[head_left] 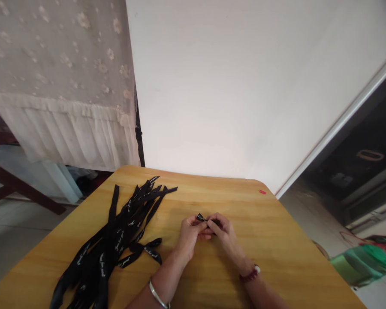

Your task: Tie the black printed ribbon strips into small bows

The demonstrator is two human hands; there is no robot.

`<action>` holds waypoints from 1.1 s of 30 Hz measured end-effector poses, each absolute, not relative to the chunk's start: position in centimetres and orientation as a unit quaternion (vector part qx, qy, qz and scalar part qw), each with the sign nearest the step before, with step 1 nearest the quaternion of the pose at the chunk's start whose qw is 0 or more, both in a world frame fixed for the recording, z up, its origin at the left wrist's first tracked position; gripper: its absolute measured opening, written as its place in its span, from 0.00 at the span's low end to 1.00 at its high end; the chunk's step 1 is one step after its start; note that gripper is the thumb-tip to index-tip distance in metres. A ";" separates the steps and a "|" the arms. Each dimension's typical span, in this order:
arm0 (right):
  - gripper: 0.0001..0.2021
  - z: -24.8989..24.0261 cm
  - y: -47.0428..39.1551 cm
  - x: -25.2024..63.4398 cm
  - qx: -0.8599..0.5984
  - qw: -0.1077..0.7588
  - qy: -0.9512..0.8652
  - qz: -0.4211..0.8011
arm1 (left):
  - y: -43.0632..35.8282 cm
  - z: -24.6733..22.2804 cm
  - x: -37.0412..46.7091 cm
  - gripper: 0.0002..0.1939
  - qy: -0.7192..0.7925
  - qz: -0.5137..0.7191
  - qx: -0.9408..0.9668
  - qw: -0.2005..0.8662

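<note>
A small piece of black ribbon with white marks (200,217) is pinched between my two hands over the middle of the wooden table. My left hand (192,234) has thumb and fingers closed on its left part. Close beside it, fingertips nearly touching, my right hand (222,231) is closed on its right part. Most of the ribbon is hidden by the fingers. To the left lies a pile of long black ribbons (119,236) with white lettering. A looped black ribbon (145,248) rests at the pile's right side.
The wooden table (276,240) meets a white wall (225,94) at its far edge. A small red object (262,192) lies near the far right corner. A lace cloth (70,86) hangs at the left. Beyond the right edge is a green translucent container (362,264).
</note>
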State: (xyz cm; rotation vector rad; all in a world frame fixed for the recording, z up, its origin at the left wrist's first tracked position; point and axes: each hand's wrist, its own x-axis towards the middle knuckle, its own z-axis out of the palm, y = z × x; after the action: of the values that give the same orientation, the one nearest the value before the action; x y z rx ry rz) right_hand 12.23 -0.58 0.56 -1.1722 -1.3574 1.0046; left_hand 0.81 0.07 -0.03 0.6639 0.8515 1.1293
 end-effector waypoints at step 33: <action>0.11 0.8 -0.3 12.6 -0.492 0.533 -0.526 0.444 | 0.4 0.6 0.2 0.09 0.386 0.521 0.341 0.681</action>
State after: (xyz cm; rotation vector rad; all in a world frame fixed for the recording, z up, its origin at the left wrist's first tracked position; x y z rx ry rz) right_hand 12.60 -0.30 0.75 -1.1729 -1.2536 1.0572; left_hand 0.19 0.37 0.57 0.7647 0.8662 1.1695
